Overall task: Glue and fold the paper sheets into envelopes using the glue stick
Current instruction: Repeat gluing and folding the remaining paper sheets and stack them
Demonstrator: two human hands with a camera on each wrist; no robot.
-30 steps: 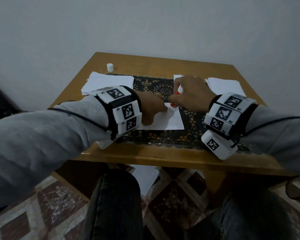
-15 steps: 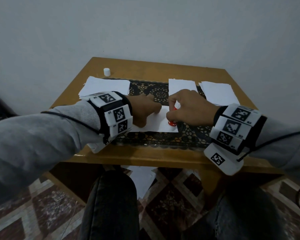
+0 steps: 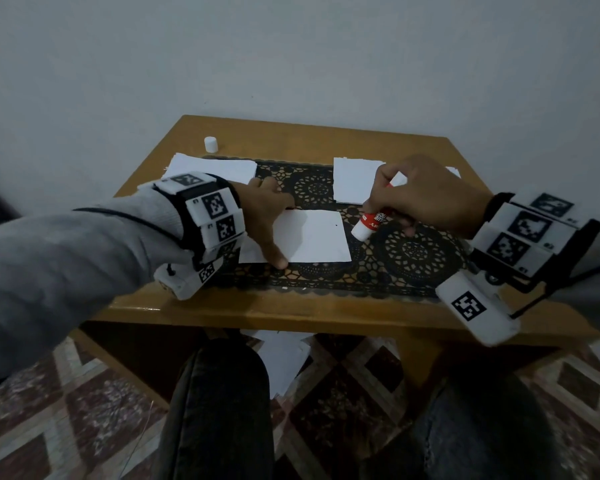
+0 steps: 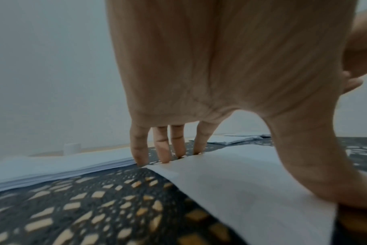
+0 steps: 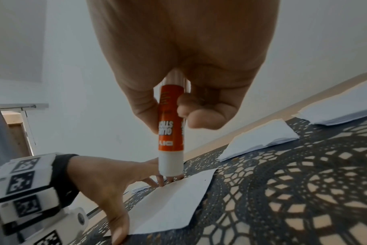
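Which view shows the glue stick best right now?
Right wrist: the glue stick fills the frame, label and tip clear, gripped by the right hand. Head view shows it small and tilted. Left wrist view doesn't show it.

The right hand (image 5: pixel 178 66) grips an orange-and-white glue stick (image 5: pixel 171 136), tip down above the folded white paper sheet (image 5: pixel 170 205), which the left hand (image 5: pixel 107 180) pins.

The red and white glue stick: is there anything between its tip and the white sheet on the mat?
Nothing visible. The red and white glue stick hangs beside the white sheet's right edge over bare mat.
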